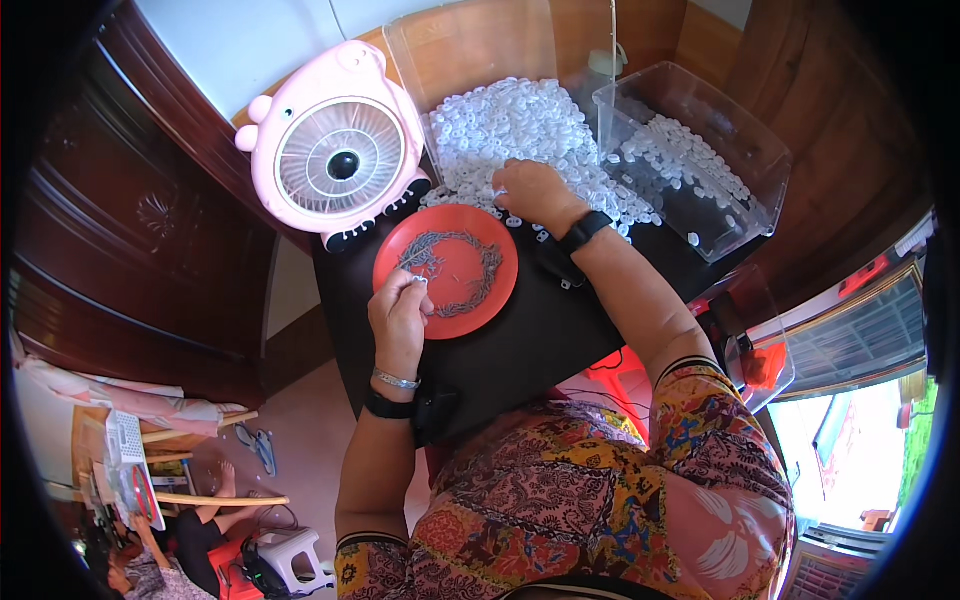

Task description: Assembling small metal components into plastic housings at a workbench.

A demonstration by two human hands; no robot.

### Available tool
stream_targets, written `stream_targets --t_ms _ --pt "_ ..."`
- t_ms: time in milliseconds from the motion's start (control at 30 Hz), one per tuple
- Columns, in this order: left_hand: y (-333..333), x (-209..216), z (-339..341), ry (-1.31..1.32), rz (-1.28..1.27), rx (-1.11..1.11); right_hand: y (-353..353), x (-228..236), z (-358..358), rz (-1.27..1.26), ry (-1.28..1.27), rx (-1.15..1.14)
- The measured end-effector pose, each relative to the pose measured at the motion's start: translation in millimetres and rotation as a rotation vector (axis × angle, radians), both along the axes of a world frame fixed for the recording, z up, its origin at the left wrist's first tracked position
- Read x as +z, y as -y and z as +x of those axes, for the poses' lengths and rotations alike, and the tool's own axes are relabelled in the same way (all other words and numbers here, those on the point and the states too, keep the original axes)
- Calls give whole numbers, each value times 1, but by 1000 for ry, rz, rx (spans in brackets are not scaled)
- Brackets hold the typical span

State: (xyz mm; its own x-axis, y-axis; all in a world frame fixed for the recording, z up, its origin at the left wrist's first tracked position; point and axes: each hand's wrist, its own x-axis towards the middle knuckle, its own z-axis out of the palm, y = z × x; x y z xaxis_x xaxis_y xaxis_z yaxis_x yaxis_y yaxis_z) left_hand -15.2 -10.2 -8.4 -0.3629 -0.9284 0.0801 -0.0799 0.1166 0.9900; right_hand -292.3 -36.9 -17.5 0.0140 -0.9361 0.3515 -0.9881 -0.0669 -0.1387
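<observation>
My left hand is closed in a pinch over the near-left rim of a round red plate. A small white plastic piece shows between its thumb and finger. Small grey metal-looking pieces lie in a loose ring on the plate. My right hand reaches to the near edge of a large heap of small white plastic pieces. Its fingers are curled together and point down-left; whatever they hold is too small to make out.
A pink pig-shaped fan stands left of the heap. Right of it, a clear plastic bin lies with more white pieces inside. All rest on a black table. At lower left, another person sits near a white stool.
</observation>
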Motion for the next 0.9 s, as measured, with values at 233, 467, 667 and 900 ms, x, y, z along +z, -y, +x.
stream_targets --t_ms 233,467,667,900 --pt "-2 1 1 -109 -59 -62 1 1 4 68 35 -45" --pt "-2 3 3 -173 -48 -59 -7 12 9 -26 421 81" --pt "-6 6 2 -322 -3 -149 -27 34 58 232 1309 590" --pt "-4 10 2 -398 -49 -186 -41 26 87 323 1315 712"
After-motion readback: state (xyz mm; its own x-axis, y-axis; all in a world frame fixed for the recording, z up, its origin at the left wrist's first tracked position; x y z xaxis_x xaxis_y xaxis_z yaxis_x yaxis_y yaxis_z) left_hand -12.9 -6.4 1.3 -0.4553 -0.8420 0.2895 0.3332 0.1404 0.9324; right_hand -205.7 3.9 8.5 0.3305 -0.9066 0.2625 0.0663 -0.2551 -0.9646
